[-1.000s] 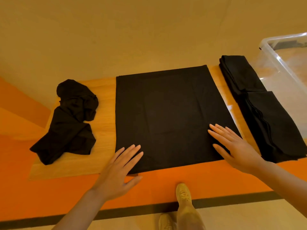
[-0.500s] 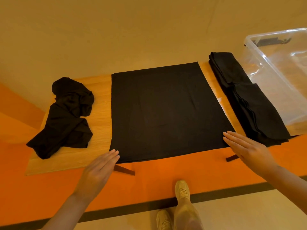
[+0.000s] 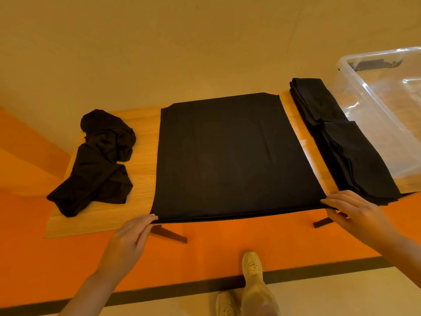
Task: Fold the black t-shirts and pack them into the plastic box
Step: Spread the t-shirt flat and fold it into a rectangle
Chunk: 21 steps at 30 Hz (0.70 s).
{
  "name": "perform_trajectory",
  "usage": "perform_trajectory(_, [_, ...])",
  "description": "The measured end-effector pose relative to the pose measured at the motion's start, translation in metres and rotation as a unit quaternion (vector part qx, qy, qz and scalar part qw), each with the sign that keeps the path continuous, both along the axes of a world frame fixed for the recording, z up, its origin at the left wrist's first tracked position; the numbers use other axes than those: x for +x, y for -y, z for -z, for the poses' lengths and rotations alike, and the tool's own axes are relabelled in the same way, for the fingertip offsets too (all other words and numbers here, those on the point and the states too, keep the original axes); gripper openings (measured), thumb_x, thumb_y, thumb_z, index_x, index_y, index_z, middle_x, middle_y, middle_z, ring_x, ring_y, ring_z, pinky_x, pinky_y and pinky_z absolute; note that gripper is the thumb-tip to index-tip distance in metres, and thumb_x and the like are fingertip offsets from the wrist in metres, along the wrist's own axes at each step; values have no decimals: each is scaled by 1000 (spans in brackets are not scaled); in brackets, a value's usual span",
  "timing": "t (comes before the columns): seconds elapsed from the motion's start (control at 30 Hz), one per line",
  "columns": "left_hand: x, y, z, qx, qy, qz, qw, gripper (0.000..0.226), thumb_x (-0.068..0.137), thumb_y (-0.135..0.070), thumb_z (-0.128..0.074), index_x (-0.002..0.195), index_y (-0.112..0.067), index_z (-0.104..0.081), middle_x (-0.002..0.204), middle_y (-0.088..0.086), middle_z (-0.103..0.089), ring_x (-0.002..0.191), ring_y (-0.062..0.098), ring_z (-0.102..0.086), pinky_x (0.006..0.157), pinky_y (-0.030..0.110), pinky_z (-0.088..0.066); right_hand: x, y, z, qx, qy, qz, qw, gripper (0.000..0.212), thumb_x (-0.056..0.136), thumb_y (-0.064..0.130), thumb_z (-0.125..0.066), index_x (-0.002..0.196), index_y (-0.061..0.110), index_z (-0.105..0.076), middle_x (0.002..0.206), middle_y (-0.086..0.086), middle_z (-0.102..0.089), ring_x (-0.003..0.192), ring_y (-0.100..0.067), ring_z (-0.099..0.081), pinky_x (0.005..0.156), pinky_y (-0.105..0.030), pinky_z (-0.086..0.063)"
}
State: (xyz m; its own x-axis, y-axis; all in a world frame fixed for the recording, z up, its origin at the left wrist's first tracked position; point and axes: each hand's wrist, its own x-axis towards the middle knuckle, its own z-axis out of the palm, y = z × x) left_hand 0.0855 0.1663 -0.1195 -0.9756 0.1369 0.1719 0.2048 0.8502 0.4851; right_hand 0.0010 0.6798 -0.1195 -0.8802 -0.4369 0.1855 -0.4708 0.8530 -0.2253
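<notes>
A black t-shirt [image 3: 230,156], partly folded into a flat rectangle, lies in the middle of the wooden table [image 3: 141,165]. My left hand [image 3: 132,238] pinches its near left corner at the table's front edge. My right hand [image 3: 355,213] pinches the near right corner, fingers on top and thumb beneath. A crumpled black t-shirt [image 3: 100,160] lies in a heap on the left. Two folded black t-shirts [image 3: 341,137] lie end to end on the right. The clear plastic box [image 3: 355,92] stands beside them at the far right, open; dark reflections show through its walls.
The table stands on dark legs [image 3: 169,233] over an orange floor. My shoes [image 3: 250,265] are below the front edge. A bare strip of wood separates the flat shirt from the folded ones.
Both hands slid off the top of the flat shirt outward and toward me, and now grip its two near corners. The view shifted left, showing more of the box.
</notes>
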Motion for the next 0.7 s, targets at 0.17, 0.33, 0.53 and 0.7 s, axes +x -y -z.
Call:
perform_trajectory(0.17, [0, 3, -2, 18, 17, -38, 999, 26, 95, -17, -60, 121, -15, -62, 113, -11, -60, 116, -23, -42, 96, 0, -33, -3, 0, -5, -39, 25, -11, 999, 66, 98, 57, -26, 103, 9, -72, 99, -3, -67, 99, -9, -53, 98, -4, -30])
perform_trajectory(0.33, [-2, -3, -14, 54, 10, -83, 995, 34, 81, 1, -70, 110, -18, -67, 104, -28, -55, 99, -22, -52, 80, 0, -43, -9, 7, -18, -128, 53, -9, 990, 61, 93, 64, -35, 104, 15, -69, 99, 10, -62, 101, 10, -54, 94, -4, -39])
perform_trajectory(0.53, [-1, -10, -52, 101, -8, -113, 988, 27, 78, -21, -66, 99, -37, -61, 95, -52, -53, 72, -24, -53, 65, -4, -39, -16, 13, -54, -212, 86, -6, 974, 55, 85, 69, -45, 101, 22, -68, 97, 25, -64, 91, 3, -63, 82, -10, -50])
perform_trajectory(0.7, [5, -3, -77, 104, 21, -105, 989, 32, 79, -21, -66, 101, -42, -59, 101, -45, -56, 89, -16, -58, 75, 0, -43, -17, 9, -86, -249, 142, 15, 958, 41, 80, 73, -47, 100, 43, -64, 102, 20, -64, 90, 1, -65, 81, -9, -50])
